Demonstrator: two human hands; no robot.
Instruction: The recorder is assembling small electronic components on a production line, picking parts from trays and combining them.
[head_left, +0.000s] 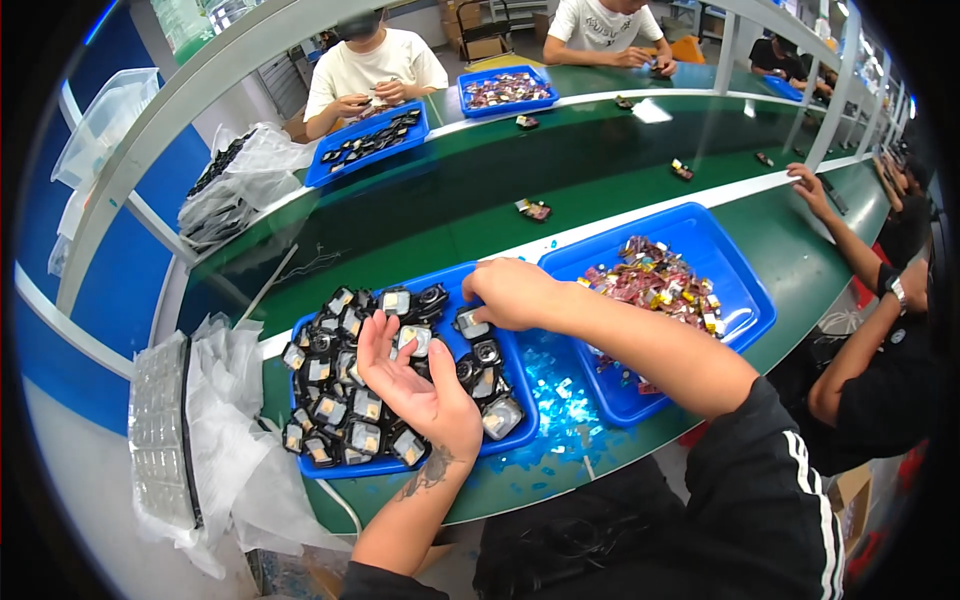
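Note:
A blue tray (530, 400) in front of me holds many small black modules (365, 437), some with pale square faces and others with round lens-like parts. Over its middle hovers my left hand (415, 385), palm turned up and fingers apart. One pale-faced module (413, 340) shows between its thumb and fingers, seemingly lying behind them. My right hand (515, 293) reaches across to the tray's far right side, fingers curled down on a black module (472, 323) with a pale face; its thumb is mostly hidden.
A second blue tray (740, 300) at right holds a heap of reddish small circuit parts (655, 285). Blue film bits (560, 390) litter the green table between trays. Clear blister trays (160, 430) stand left. Parts (535, 210) lie on the belt; co-workers (375, 70) sit opposite and at right.

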